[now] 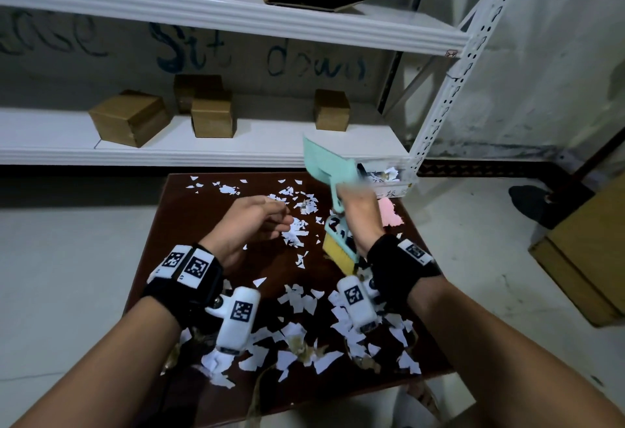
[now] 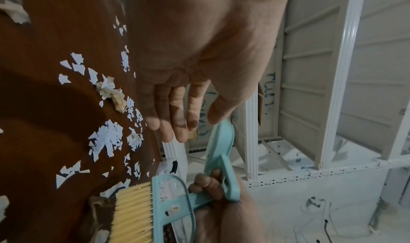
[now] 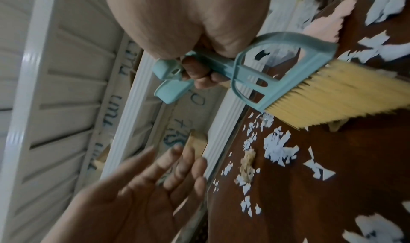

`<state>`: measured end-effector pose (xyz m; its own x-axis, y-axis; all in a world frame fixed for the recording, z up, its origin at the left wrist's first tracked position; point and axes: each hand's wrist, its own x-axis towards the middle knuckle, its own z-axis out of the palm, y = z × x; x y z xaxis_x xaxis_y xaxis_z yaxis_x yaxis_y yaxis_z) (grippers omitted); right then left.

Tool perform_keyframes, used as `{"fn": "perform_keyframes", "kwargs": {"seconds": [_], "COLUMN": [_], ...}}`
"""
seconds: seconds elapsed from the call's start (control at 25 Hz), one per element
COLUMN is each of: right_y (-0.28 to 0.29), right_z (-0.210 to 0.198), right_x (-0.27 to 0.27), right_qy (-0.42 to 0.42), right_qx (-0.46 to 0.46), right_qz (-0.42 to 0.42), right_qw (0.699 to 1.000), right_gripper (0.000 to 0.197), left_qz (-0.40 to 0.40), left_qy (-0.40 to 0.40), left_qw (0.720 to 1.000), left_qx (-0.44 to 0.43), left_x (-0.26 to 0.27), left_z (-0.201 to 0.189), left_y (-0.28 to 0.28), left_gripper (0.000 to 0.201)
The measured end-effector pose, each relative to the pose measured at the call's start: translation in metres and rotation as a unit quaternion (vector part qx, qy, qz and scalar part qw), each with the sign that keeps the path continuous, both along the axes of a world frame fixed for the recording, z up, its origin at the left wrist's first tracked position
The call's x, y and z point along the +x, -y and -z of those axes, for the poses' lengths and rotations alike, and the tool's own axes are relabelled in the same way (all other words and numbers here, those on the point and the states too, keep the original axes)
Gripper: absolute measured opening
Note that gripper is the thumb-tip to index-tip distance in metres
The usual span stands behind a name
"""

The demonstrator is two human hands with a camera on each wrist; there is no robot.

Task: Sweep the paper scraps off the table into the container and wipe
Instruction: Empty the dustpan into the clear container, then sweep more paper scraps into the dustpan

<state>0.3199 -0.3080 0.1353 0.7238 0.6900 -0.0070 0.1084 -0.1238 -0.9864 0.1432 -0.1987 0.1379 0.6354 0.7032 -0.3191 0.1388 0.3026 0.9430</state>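
Dark wooden table (image 1: 162, 224) is covered in paper scraps (image 1: 297, 306), so we're barely started. Our right hand (image 1: 358, 211) grips the brush (image 1: 338, 251) and dustpan (image 1: 329, 163) together; left hand (image 1: 250, 221) hangs relaxed and empty. Container (image 1: 389, 177) sits at the far right corner. Probably we need to split the tools next. Wall scrawl reads "Sit down".

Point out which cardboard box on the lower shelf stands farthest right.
The small upright cardboard box standing alone, beyond the dustpan; the other three boxes cluster further left.
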Motion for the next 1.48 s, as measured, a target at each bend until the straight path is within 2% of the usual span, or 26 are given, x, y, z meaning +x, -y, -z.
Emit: {"fn": "perform_keyframes", "kwargs": {"seconds": [0.2,0.36,0.44,0.64,0.88,1.04,1.16,1.28,1.48], "right_y": [0.001,-0.002,-0.003,-0.006,-0.001,0.006,0.008,0.015,0.030], "right_z": [-0.006,-0.003,-0.003,0.008,0.014,0.003,-0.004,-0.012,-0.017], "right_x": [-0.036,-0.052,-0.058,-0.060,-0.062,-0.047,-0.018,0.016,0.067], "right_qy": [0.003,0.010,0.009,0.078,0.102,0.138,0.115,0.066,0.063], "right_qx": [0.022,0.059,0.071,0.071,0.100,0.094,0.055,0.042,0.020], "right_qz": [-0.024,-0.040,-0.037,-0.049,-0.096,-0.088,-0.053,-0.044,-0.012], "right_qw": [0.999,0.997,0.997,0.993,0.985,0.982,0.990,0.996,0.998], "right_gripper": [0.034,0.031,0.028,0.023,0.035,0.030,0.024,0.030,0.038], "left_qz": [0.032,0.068,0.060,0.055,0.048,0.026,-0.007,-0.032,-0.073], "left_qy": [0.023,0.028,0.043,0.103,0.111,0.064,0.038,0.015,-0.046], "left_qw": [0.999,0.997,0.997,0.993,0.993,0.997,0.999,0.998,0.995], "left_qx": [0.005,0.020,0.017,0.013,0.002,0.020,0.036,0.045,0.054], "left_x": [0.002,0.004,0.003,-0.001,-0.008,-0.016,-0.025,-0.037,-0.054], "left_z": [-0.005,-0.005,-0.006,-0.018,-0.021,-0.022,-0.022,-0.020,-0.014], "left_y": [0.010,0.020,0.024,0.030,0.027,0.021,0.005,-0.008,-0.025], "left_gripper": [0.015,0.021,0.026,0.037,0.013,0.016,0.019,0.015,0.015]}}
